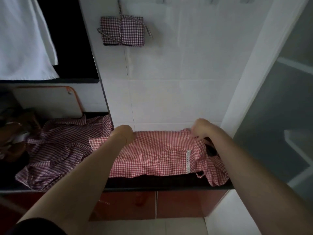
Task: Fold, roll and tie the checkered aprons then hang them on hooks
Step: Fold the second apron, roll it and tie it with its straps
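1. The apron (152,153) being worked on lies spread across the dark counter (169,184), against the tiled wall (169,82), with its right end drooping over the front edge.
2. It looks like thin, light cotton: soft, limp, and quick to wrinkle or slide. I judge it is best held at the corners and hem, where both layers can be pinched together.
3. The left hand (124,134) rests on the far left corner; its fingers are hidden behind the knuckles, so I cannot tell whether they grip the cloth.
4. The right hand (200,128) has its fingers curled down, pinching the far right edge.
5. Count: one apron spread out; one rolled, tied apron bundle (122,32) hanging from the hooks (162,0); a crumpled heap of aprons (59,150) on the left, perhaps two or more, too tangled to count.
6. Hooks: several, cut off at the top.
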The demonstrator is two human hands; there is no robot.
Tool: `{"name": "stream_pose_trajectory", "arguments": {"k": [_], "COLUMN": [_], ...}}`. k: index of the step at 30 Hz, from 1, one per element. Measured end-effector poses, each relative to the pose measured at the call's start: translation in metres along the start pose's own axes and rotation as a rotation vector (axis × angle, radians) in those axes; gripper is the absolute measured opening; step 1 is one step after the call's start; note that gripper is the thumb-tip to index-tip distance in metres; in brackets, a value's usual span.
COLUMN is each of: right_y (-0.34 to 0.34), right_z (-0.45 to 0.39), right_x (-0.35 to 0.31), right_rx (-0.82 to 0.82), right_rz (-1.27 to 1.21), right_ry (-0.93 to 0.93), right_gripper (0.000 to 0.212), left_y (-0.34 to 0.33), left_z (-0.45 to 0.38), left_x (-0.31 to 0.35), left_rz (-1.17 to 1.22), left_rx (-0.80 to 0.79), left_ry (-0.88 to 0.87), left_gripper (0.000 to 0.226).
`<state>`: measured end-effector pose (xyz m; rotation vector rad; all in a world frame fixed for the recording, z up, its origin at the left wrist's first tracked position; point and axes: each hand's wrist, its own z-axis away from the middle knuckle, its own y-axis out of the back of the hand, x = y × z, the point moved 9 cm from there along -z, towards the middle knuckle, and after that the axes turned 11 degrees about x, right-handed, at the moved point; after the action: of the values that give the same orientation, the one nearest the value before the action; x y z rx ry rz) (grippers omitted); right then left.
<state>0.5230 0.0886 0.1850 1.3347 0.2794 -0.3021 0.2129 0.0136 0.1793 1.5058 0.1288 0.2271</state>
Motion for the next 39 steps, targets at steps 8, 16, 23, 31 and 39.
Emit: {"name": "stream_pose_trajectory", "arguments": {"k": [8, 16, 23, 31, 39], "right_y": [-0.056, -0.125, -0.120, -0.163, -0.178], "right_z": [0.007, -0.040, -0.082, -0.194, -0.239], "right_x": [0.044, 0.052, 0.037, -0.003, 0.014], "right_rx": [-0.633, -0.426, -0.581, -0.116, 0.112], "right_rz": [0.192, 0.356, 0.584, 0.530, 0.599], "right_ry": [-0.198, -0.046, -0.204, 0.056, -0.085], "right_gripper": [0.096, 0.053, 0.052, 0.031, 0.022], "left_y": [-0.070, -0.139, -0.139, -0.176, -0.201], "left_z": [0.019, -0.026, -0.107, -0.192, -0.233], "left_x": [-0.011, -0.010, -0.009, -0.015, -0.031], "left_rz": [0.218, -0.032, -0.221, -0.259, -0.226], "left_rx": [-0.687, -0.442, -0.279, -0.105, 0.039], "left_ry": [0.138, -0.034, -0.115, -0.093, -0.079], "left_gripper": [0.051, 0.032, 0.054, 0.031, 0.028]}}
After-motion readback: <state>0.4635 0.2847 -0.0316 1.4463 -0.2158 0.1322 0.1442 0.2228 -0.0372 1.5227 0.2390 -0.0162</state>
